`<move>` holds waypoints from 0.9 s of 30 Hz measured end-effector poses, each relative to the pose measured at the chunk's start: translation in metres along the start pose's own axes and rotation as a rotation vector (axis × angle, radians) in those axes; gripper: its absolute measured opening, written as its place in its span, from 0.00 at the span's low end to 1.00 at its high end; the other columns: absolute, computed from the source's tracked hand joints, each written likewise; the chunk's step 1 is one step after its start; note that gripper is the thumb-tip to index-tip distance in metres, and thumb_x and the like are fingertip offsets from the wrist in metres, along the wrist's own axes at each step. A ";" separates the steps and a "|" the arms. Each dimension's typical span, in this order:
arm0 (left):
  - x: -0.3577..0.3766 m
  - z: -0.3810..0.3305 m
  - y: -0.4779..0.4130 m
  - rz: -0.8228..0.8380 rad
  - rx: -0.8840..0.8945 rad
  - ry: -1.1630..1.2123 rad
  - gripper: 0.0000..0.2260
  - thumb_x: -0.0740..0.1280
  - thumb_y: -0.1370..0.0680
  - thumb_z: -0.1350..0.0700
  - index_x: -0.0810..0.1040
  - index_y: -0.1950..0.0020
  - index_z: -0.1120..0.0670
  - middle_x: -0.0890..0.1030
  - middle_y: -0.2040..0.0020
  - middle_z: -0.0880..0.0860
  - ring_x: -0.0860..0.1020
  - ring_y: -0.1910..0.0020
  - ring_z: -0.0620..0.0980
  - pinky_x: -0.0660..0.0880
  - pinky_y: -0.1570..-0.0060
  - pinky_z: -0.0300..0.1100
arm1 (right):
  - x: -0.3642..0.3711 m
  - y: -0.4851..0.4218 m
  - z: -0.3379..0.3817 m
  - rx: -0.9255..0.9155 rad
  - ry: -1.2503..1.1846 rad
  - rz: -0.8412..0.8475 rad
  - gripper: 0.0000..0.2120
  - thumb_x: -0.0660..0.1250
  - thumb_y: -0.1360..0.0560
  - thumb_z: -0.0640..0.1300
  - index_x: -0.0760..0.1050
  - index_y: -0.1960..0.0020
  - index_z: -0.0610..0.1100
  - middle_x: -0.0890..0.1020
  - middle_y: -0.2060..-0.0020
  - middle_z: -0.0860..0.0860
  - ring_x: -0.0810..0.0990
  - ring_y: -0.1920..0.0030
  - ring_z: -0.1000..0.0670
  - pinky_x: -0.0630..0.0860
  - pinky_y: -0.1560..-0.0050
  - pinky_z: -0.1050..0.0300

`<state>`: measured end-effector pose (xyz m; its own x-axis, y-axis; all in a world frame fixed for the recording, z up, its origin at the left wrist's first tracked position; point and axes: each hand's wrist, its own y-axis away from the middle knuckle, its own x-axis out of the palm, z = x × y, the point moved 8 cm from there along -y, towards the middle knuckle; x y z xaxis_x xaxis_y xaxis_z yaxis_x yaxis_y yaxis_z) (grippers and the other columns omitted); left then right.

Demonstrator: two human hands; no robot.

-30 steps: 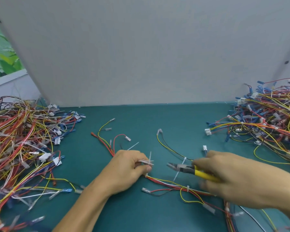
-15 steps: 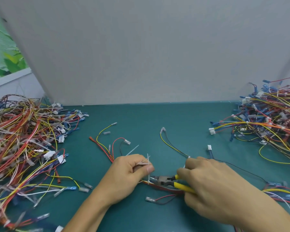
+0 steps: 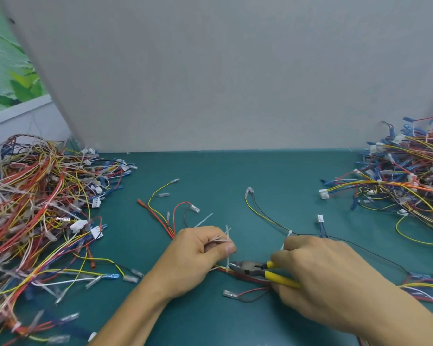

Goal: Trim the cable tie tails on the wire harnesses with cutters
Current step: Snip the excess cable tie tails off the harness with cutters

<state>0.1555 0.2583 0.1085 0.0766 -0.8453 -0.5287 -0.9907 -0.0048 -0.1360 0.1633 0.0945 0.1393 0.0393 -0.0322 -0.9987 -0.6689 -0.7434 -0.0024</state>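
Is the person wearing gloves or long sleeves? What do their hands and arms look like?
No gloves. The left hand and the right hand are both bare, with no rings on the fingers in view. The left forearm and right forearm are bare too: no sleeve, watch or bracelet shows. The left thumbnail is cut short.

Our left hand [image 3: 198,255] pinches a clutch of cut white tie tails [image 3: 219,239] under the thumb. Our right hand [image 3: 323,278] grips the yellow-handled cutters [image 3: 260,269], whose tips meet an upright cable tie tail [image 3: 227,261] on the wire harness [image 3: 248,277] lying on the teal mat [image 3: 235,176].
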 end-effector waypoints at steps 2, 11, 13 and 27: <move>0.000 0.000 0.000 -0.003 0.003 0.001 0.08 0.69 0.24 0.52 0.79 0.62 0.53 0.69 0.72 0.44 0.64 0.71 0.42 0.64 0.68 0.32 | 0.003 -0.001 0.003 -0.002 0.008 0.031 0.17 0.51 0.24 0.61 0.70 0.49 0.50 0.69 0.56 0.53 0.74 0.52 0.47 0.62 0.68 0.54; 0.000 0.001 -0.001 -0.008 0.009 0.005 0.12 0.67 0.28 0.47 0.78 0.61 0.56 0.66 0.71 0.47 0.63 0.70 0.44 0.63 0.68 0.35 | 0.004 -0.003 0.005 -0.003 0.034 0.032 0.14 0.52 0.23 0.58 0.69 0.53 0.49 0.69 0.57 0.52 0.69 0.59 0.46 0.51 0.73 0.56; 0.000 0.001 -0.001 -0.011 0.007 0.001 0.13 0.67 0.28 0.47 0.78 0.62 0.56 0.66 0.72 0.46 0.63 0.71 0.44 0.62 0.69 0.35 | 0.004 -0.004 0.006 -0.014 0.023 0.026 0.14 0.53 0.23 0.57 0.70 0.52 0.49 0.71 0.57 0.51 0.70 0.59 0.45 0.55 0.73 0.55; 0.002 0.000 -0.002 -0.001 -0.015 0.001 0.15 0.67 0.29 0.47 0.78 0.61 0.59 0.66 0.72 0.45 0.63 0.71 0.44 0.63 0.69 0.35 | 0.012 -0.004 0.007 -0.010 0.034 0.084 0.09 0.53 0.22 0.51 0.68 0.50 0.48 0.69 0.56 0.51 0.71 0.57 0.42 0.60 0.64 0.52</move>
<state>0.1573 0.2569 0.1075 0.0770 -0.8459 -0.5278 -0.9923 -0.0135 -0.1233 0.1613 0.1022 0.1266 0.0087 -0.1172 -0.9931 -0.6636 -0.7436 0.0820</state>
